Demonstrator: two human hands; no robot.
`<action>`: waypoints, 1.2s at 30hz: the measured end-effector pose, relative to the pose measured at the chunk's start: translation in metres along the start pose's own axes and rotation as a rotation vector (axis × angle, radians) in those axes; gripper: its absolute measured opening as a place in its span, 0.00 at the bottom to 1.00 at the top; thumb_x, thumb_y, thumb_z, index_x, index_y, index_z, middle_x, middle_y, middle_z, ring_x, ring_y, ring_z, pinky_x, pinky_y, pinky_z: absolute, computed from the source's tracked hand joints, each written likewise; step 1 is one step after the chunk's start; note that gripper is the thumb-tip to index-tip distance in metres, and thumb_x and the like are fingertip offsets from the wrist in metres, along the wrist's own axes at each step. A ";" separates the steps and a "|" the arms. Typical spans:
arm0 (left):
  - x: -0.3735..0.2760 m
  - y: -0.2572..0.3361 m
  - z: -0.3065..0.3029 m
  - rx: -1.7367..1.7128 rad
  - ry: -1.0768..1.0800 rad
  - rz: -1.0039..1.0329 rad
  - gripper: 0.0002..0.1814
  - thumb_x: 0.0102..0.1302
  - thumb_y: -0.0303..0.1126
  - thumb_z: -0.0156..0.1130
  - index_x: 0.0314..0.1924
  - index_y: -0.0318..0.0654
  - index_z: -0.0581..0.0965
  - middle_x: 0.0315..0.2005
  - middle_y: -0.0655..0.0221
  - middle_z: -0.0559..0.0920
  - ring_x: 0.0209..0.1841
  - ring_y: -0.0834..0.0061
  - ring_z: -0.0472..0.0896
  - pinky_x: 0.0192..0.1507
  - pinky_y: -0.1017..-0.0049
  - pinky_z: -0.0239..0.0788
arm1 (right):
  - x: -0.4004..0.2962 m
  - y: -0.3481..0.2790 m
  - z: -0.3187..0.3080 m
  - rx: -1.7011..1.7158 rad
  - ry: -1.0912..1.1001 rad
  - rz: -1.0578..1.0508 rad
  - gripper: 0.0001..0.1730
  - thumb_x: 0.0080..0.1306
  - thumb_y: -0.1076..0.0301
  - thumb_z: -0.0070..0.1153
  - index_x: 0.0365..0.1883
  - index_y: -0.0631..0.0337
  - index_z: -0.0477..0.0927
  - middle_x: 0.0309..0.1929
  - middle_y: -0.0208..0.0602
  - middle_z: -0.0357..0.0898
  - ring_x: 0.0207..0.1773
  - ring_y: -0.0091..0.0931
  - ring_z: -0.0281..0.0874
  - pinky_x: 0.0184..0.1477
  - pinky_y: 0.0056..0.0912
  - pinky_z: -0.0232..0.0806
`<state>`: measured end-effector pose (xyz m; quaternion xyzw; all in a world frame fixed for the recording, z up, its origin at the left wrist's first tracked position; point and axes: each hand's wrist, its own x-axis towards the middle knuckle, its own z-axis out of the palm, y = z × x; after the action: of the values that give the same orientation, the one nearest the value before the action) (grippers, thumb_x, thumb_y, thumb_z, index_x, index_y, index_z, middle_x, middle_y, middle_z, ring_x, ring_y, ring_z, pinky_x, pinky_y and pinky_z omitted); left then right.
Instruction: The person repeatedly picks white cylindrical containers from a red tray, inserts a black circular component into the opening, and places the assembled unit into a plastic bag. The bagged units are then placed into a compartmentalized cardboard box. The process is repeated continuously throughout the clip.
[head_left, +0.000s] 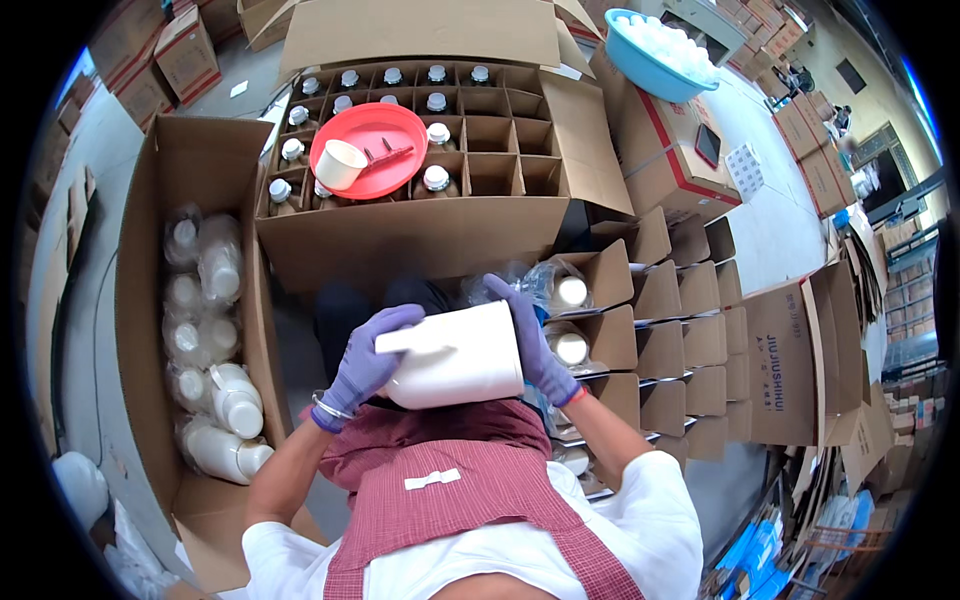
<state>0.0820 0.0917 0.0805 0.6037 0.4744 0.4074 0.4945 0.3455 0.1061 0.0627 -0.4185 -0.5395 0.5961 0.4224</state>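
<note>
A large white bottle or jug (457, 360) lies sideways in front of my lap, between both gloved hands. My left hand (369, 364), in a purple glove, grips its narrower end. My right hand (536, 341), also gloved, presses against its flat end with the fingers pointing up. Beyond them stands a divided carton (412, 232) with capped bottles in many compartments. On top of these rests a red plastic basin (405, 124) holding a white cup (341, 165) and small dark and red items.
At left, an open carton (139, 300) holds white bottles in clear plastic. At right, a carton with cardboard dividers (660, 337) holds wrapped bottles. A blue basin of white caps (652, 71) and a phone (707, 145) sit on a closed carton (667, 165).
</note>
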 end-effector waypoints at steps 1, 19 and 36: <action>-0.001 -0.003 0.000 -0.114 -0.035 -0.216 0.20 0.63 0.22 0.51 0.53 0.33 0.82 0.49 0.61 0.86 0.50 0.67 0.84 0.56 0.74 0.73 | 0.000 -0.003 0.000 -0.180 0.008 -0.164 0.37 0.76 0.42 0.40 0.71 0.64 0.67 0.72 0.42 0.63 0.75 0.34 0.60 0.76 0.35 0.51; 0.026 0.074 -0.035 0.677 0.114 0.662 0.17 0.54 0.23 0.54 0.42 0.37 0.84 0.47 0.60 0.86 0.59 0.57 0.81 0.69 0.56 0.63 | 0.070 -0.023 0.032 0.466 -0.045 0.004 0.31 0.77 0.63 0.43 0.76 0.60 0.57 0.73 0.41 0.62 0.75 0.31 0.61 0.75 0.36 0.55; 0.054 -0.032 -0.133 -1.378 0.533 0.209 0.29 0.78 0.50 0.46 0.71 0.42 0.66 0.66 0.61 0.73 0.67 0.59 0.72 0.70 0.54 0.63 | 0.327 0.000 0.117 -0.727 -0.101 -0.242 0.19 0.58 0.57 0.67 0.37 0.64 0.78 0.50 0.54 0.75 0.57 0.49 0.72 0.54 0.46 0.67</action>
<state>-0.0394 0.1741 0.0738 0.0798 0.1555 0.7899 0.5878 0.1380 0.3847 0.0561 -0.4441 -0.7814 0.3317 0.2868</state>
